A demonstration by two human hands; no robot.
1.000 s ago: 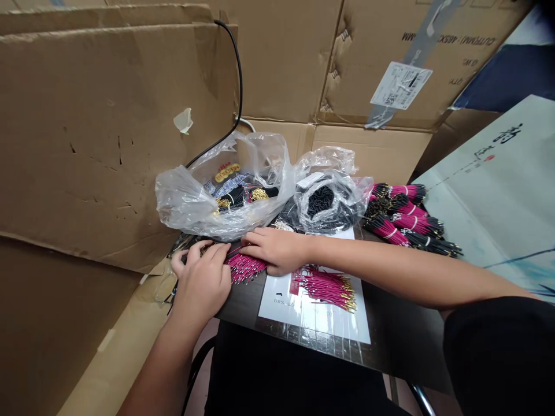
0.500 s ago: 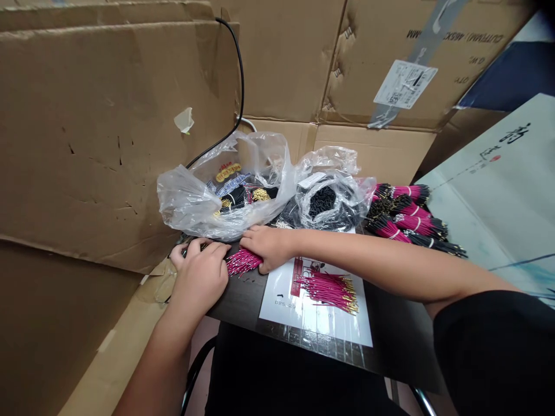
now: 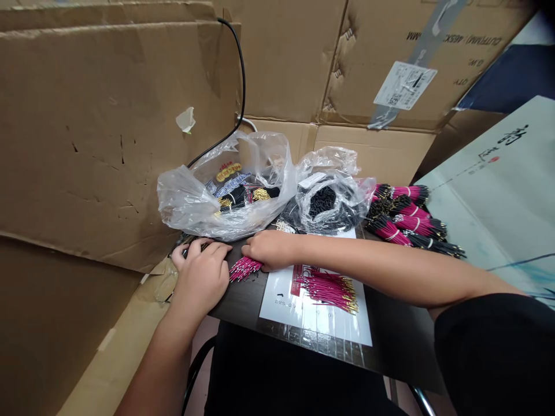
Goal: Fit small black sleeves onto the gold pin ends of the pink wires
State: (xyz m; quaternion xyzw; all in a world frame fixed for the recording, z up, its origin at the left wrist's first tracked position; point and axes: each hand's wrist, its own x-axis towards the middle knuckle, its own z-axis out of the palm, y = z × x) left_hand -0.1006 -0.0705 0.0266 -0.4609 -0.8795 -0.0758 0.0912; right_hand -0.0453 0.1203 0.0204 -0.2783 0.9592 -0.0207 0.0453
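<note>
While the right hand (image 3: 271,248) grips the pink wire bundle (image 3: 245,268), misalignment is possible.
Loose grip could splay wire ends beside the left hand (image 3: 203,277); its grip cannot be told.

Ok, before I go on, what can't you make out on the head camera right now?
All in the head view:
- Whatever lies under the left hand's fingertips: hidden by that hand.
- The far end of the pink bundle: covered by the right hand.
- Part of the white sheet's print: behind the right forearm and loose pink wires.
- The carton label's fine print: too small.
</note>
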